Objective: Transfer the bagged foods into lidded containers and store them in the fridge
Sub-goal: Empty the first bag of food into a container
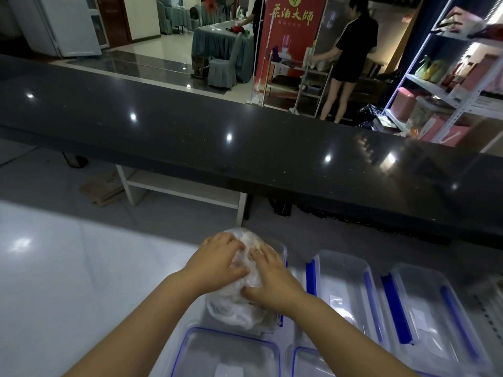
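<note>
Both hands press the clear food bag [242,303] into an open container [281,247]: left hand [220,258] and right hand [268,280] with fingers spread flat, grip wide. Two empty containers [345,292] sit right of the grip on the white worktop [68,281].

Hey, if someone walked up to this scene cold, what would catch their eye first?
First, the two hands at bottom centre: the left hand and right hand press on a crumpled clear plastic bag of food sitting in an open clear container. Next, two empty blue-clipped containers lie to their right, and blue-rimmed lids sit nearest the camera. Beyond, a long glossy black counter crosses the whole view.
</note>
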Demonstrator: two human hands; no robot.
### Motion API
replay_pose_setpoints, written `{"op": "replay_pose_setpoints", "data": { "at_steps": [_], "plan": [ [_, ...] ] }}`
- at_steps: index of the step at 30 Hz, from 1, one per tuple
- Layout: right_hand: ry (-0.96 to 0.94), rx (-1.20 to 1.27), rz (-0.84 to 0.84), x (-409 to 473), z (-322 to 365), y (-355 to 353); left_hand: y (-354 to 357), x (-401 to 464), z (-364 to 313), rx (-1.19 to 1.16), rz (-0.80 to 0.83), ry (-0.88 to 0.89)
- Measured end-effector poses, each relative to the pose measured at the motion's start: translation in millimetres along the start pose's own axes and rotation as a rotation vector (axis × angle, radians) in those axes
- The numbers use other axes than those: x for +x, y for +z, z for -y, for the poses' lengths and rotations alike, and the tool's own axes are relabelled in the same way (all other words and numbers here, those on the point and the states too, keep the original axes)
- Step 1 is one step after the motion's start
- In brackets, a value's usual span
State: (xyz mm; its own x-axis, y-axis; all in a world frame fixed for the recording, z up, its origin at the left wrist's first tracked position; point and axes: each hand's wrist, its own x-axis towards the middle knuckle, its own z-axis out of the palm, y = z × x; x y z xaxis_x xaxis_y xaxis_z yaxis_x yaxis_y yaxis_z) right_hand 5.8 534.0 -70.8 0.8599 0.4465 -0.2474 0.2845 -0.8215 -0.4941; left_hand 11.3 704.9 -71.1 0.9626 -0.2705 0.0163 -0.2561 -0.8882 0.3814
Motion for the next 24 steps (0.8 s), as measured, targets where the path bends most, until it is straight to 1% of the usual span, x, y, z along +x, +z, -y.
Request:
{"op": "replay_pose_setpoints", "data": {
  "at_steps": [1,2,5,8,10,13,16,18,19,21,24],
  "plan": [
    [-0.029,-0.019,-0.010,-2.1,0.7,2.5,0.2,0.2,-0.7,-0.030,-0.028,-0.001],
    [-0.056,-0.050,-0.020,-4.4,-0.2,5.1,1.1,0.8,-1.0,-0.049,-0.021,0.005],
    [-0.078,-0.198,-0.027,-3.8,-11.7,7.2,5.3,6.6,-2.3,-0.033,0.106,0.048],
    [-0.044,-0.422,-0.026,3.6,-22.6,-1.7,10.2,15.1,-1.8,0.025,0.238,0.058],
    [0.025,-0.448,0.001,6.5,-25.5,-4.7,10.7,18.7,-2.8,0.031,0.271,0.042],
    [0.064,-0.357,0.022,3.0,-20.7,-1.7,4.8,18.9,-6.6,0.040,0.279,0.011],
    [0.007,-0.295,-0.120,-4.9,-16.2,-1.2,0.4,17.6,-8.5,-0.019,0.307,-0.030],
    [-0.017,-0.226,-0.187,-8.4,-16.8,-3.3,-1.1,13.6,-10.0,-0.121,0.266,-0.084],
    [-0.012,-0.151,-0.200,-9.0,-17.2,-4.7,-3.5,9.8,-13.4,-0.168,0.233,-0.085],
    [0.026,0.043,-0.240,-7.7,-17.2,-8.7,-10.6,-1.5,-24.3,-0.206,0.207,-0.033],
    [0.044,0.282,-0.364,-0.9,-9.3,-22.5,-16.7,-12.8,-36.7,-0.124,0.184,-0.003]
  ]
}}
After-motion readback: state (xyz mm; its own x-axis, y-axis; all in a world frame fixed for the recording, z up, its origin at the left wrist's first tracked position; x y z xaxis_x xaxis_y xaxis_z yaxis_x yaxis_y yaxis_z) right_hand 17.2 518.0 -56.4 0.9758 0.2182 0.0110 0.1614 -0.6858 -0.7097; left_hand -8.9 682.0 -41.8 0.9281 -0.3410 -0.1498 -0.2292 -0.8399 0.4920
